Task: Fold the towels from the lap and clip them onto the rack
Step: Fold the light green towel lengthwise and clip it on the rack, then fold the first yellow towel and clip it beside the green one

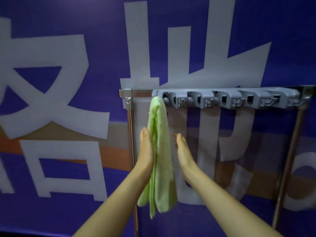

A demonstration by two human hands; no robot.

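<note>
towel (159, 151): green, folded into a long narrow strip, hung from the leftmost clip at the left end of the rack (227, 98), so it looks clipped already

left hand (146, 151): held flat with fingers straight and together, palm laid against the towel's left side, nothing gripped; probably to steady or smooth the folds

right hand (183, 151): also flat and open, kept just off the towel's right side, not touching as far as can be told

rack room: the other clips to the right are seen empty, so plenty of space is left for more towels

edges: a metal post (130, 134) is stood just left of the towel, so sideways room there is tight; the bottom hem is hung free, unevenly

lap: not shown, so remaining towels can't be counted
</note>
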